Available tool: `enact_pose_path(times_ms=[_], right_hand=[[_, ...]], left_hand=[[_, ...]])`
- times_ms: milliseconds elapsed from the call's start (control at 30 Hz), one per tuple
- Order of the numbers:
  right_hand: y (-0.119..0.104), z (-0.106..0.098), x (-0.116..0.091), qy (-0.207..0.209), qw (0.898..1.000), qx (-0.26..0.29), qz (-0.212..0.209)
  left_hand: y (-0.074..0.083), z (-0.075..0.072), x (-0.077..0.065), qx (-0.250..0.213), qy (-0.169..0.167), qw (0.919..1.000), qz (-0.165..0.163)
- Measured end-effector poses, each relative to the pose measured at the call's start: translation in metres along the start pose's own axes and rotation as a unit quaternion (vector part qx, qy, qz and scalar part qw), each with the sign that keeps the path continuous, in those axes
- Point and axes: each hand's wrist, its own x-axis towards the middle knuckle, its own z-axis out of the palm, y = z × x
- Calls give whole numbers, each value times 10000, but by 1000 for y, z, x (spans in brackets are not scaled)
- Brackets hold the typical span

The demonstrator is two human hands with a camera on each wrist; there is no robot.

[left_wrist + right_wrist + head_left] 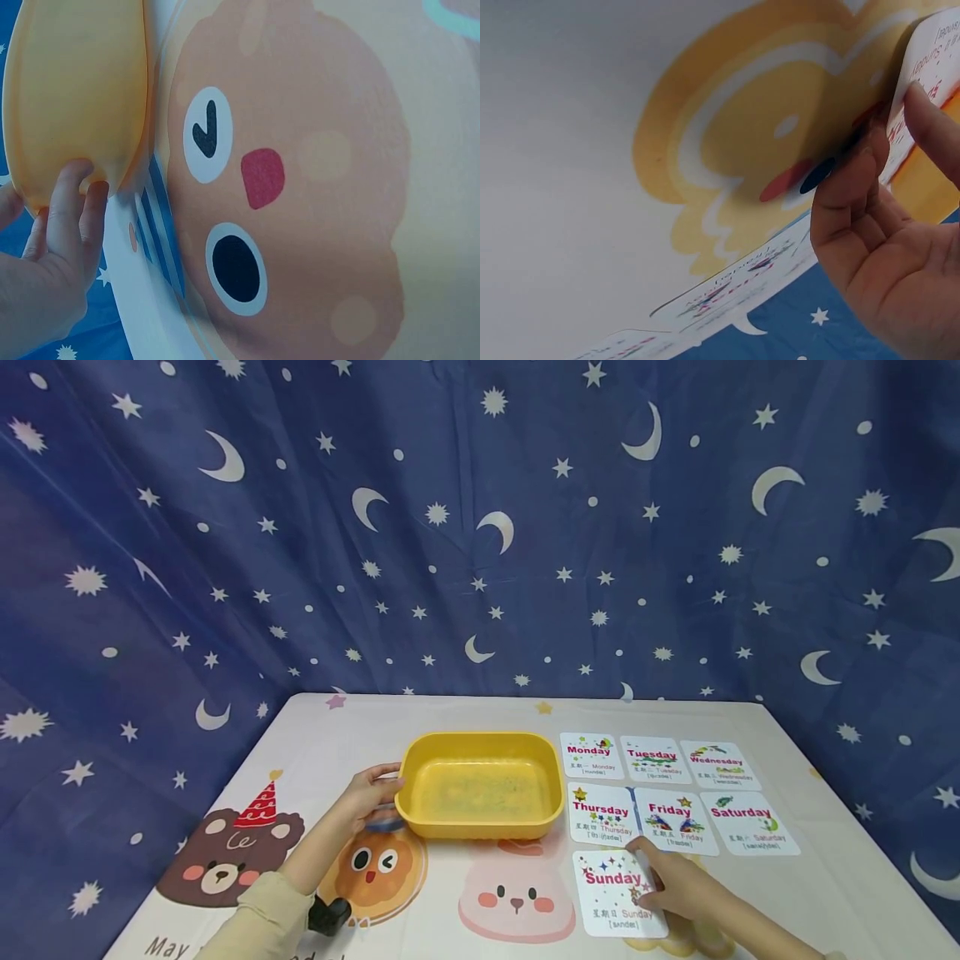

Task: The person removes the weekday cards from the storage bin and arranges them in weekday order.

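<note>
My left hand (367, 795) holds the left end of a yellow plastic basin (480, 832), which stands on the table with nothing in it. In the left wrist view, fingers (69, 202) lie against the basin's outer wall. Between thumb and fingers, my right hand (681, 883) pinches the right edge of a white Sunday card (613, 906). That card is tilted off the cloth in the right wrist view, where the thumb (930, 124) lies on its printed face. Just beyond it are the Thursday card (600, 831) and the Friday card (675, 831).
The Monday card (591, 768), Tuesday card (654, 768), Wednesday card (720, 768) and Saturday card (750, 831) lie in two rows right of the basin. A printed cloth (435, 935) covers the table. Behind hangs a blue star-and-moon curtain (450, 568). A black object (328, 914) is by the left sleeve.
</note>
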Motion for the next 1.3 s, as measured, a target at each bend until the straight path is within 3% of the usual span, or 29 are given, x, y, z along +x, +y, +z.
enact_pose_path(times_ms=[333, 567, 767, 1033, 1133, 1200, 1300], right_hand=[[2, 3, 1, -103, 9993, -349, 22], [-3, -1, 0, -84, 9977, -492, 468], [-7, -11, 2, -113, 9992, -254, 288], [-11, -25, 11, 72, 9985, -142, 520], [-10, -31, 17, 527, 9972, -481, 227], [-9, -34, 23, 885, 9943, -593, 95], [-7, -36, 34, 1415, 9879, -629, 1]], left_hand=[[-1, 0, 1, -12, 79, 10000, -27], [0, 2, 4, 24, 69, 10000, -49], [2, 3, 5, 57, 69, 10000, -39], [2, 3, 2, 277, 197, 9994, -59], [6, 5, 0, 620, 323, 9974, 162], [10, 8, -1, 992, 485, 9923, 556], [14, 15, 0, 1624, 836, 9747, 1290]])
